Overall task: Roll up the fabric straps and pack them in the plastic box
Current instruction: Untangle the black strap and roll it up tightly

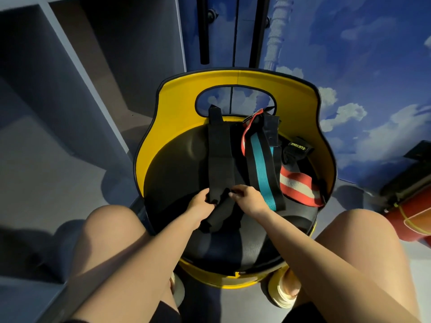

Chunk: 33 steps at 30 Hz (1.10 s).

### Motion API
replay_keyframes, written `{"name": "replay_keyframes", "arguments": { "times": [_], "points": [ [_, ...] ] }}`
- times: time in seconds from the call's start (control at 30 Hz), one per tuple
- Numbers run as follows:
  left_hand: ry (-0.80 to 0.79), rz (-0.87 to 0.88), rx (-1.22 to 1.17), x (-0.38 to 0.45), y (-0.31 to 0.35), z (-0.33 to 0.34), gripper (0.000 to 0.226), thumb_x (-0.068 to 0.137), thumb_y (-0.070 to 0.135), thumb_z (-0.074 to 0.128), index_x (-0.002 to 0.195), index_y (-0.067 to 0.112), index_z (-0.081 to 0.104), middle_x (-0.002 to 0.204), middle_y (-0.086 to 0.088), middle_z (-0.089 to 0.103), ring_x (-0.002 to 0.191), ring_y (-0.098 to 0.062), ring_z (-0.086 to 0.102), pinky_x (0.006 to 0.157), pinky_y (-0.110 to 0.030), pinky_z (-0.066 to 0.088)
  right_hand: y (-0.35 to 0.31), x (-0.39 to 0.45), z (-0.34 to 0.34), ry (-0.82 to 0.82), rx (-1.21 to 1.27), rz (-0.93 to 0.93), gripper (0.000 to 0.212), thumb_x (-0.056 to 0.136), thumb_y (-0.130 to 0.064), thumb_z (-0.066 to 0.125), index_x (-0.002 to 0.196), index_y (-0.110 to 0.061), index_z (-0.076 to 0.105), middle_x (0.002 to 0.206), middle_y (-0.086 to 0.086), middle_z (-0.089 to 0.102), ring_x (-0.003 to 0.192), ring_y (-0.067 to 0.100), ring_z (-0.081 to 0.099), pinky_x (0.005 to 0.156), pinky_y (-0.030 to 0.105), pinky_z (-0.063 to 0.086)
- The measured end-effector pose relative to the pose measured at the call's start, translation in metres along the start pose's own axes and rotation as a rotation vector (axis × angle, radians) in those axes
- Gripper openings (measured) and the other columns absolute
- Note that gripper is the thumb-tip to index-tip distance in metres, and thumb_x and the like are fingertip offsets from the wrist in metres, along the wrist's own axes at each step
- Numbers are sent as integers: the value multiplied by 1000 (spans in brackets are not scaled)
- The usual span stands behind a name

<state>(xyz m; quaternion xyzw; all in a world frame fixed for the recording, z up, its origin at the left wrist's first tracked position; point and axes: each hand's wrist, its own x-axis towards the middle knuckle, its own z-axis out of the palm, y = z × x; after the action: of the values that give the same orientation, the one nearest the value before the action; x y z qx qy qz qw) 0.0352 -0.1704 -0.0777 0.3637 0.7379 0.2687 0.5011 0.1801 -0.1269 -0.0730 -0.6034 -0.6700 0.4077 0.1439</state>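
A long black fabric strap (pixel 220 155) lies lengthwise on the black seat of a yellow chair (pixel 177 106). My left hand (pixel 200 202) grips its near end from the left. My right hand (pixel 245 194) pinches the same near end from the right. A folded part of the black strap hangs down between my wrists. To the right lie a black strap with a teal stripe (pixel 263 169) and a red-and-white striped strap (pixel 298 185). A small black strap with a yellow label (pixel 297 148) rests against the chair back. No plastic box is in view.
Grey shelving (pixel 70 78) stands to the left of the chair. A blue wall with painted clouds (pixel 361 78) is behind and to the right. A red cylinder (pixel 410 222) lies on the floor at the right. My knees flank the seat.
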Motion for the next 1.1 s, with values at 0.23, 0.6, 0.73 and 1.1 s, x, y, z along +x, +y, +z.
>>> {"name": "replay_keyframes", "arguments": {
  "times": [0.23,0.6,0.73,1.1],
  "points": [
    [26,-25,298,-15,-9,-5,42,98,32,43,137,17,43,138,-7,48,117,-24,51,92,-29,43,6,-20,3,86,-119,-15,38,94,-40,50,106,-7,64,99,12,64,97,27,61,79,27,43],
    [-22,-27,213,-37,-14,-5,39,98,36,43,124,10,55,120,-5,56,103,-20,50,88,-29,42,12,-37,-1,-84,410,224,26,93,-8,47,117,-9,56,75,1,58,61,11,56,53,17,45],
    [-50,-49,163,-39,-14,-4,45,96,41,48,127,9,54,115,-4,52,107,-20,48,85,-28,36,19,-39,2,-48,413,194,25,91,-4,50,113,-9,60,94,9,59,79,17,56,63,20,47],
    [-111,-79,135,-50,-25,-3,68,85,63,48,134,17,46,134,-3,49,120,-22,48,95,-31,44,26,-45,10,-6,280,141,33,99,-27,42,124,-8,54,73,-1,51,59,12,52,54,23,48]
  ]
}}
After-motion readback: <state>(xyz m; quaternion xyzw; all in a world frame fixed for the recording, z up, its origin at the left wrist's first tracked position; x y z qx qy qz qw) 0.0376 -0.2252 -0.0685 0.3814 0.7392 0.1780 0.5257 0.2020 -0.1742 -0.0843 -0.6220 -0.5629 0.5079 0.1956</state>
